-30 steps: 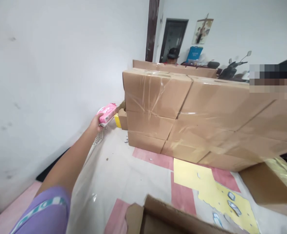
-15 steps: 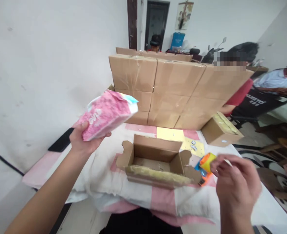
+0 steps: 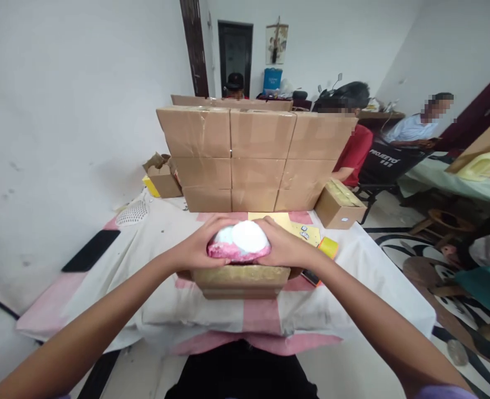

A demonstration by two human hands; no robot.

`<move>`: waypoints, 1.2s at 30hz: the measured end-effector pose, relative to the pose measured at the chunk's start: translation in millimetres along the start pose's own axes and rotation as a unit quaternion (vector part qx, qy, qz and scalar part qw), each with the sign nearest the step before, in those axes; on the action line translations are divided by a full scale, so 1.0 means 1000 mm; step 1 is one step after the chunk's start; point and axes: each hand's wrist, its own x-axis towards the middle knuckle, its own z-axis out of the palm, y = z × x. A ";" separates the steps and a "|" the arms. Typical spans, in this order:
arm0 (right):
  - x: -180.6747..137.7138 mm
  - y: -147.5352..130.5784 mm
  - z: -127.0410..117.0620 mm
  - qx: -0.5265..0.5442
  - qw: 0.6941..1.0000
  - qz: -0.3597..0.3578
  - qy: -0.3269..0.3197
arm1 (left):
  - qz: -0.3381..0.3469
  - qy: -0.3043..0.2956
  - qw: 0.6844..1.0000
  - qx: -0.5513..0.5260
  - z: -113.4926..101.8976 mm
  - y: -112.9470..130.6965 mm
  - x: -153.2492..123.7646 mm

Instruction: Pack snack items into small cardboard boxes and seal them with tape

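Both hands grip the pink-and-white tissue pack from its two sides, just over the open cardboard box. My left hand is closed round its left end and my right hand round its right end. A bright white patch covers much of the pack's top. The box stands on the table in front of me, its inside hidden by the hands and the pack. To the right of the box lies a yellow roll, partly behind my right forearm, with a dark and orange item beside it.
Stacked cardboard boxes form a wall at the back. A smaller carton stands right of it, an opened one left. A black phone-like slab and a white perforated piece lie left. Several people sit beyond.
The tissue pack has moved from the upper left to above the box. My right hand has come in from the right and taken hold of it too. The view has shifted.
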 end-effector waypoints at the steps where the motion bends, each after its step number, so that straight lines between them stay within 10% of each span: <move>1: -0.003 0.000 0.003 -0.004 1.000 0.010 0.003 | -0.012 -0.025 1.000 0.005 -0.001 0.001 0.000; 8: -0.008 0.000 0.024 -0.110 0.990 0.040 -0.075 | -0.112 -0.176 0.974 0.085 0.003 -0.005 -0.012; 19: 0.008 0.002 0.044 -0.288 0.925 0.108 -0.223 | -0.107 -0.227 0.951 0.180 0.033 0.003 -0.007; 22: -0.010 0.000 0.028 -0.230 0.960 0.025 -0.156 | -0.078 -0.153 0.974 0.150 0.025 -0.014 -0.025; 24: -0.036 0.009 0.022 -0.158 0.987 -0.029 0.017 | -0.069 0.006 0.989 0.128 0.024 -0.032 -0.052; 28: -0.090 0.045 0.043 0.033 0.912 0.072 0.401 | -0.102 0.377 0.920 -0.031 0.058 -0.069 -0.112; 36: -0.088 0.044 0.087 0.186 0.960 0.061 0.201 | -0.101 0.254 0.961 -0.046 0.123 -0.072 -0.114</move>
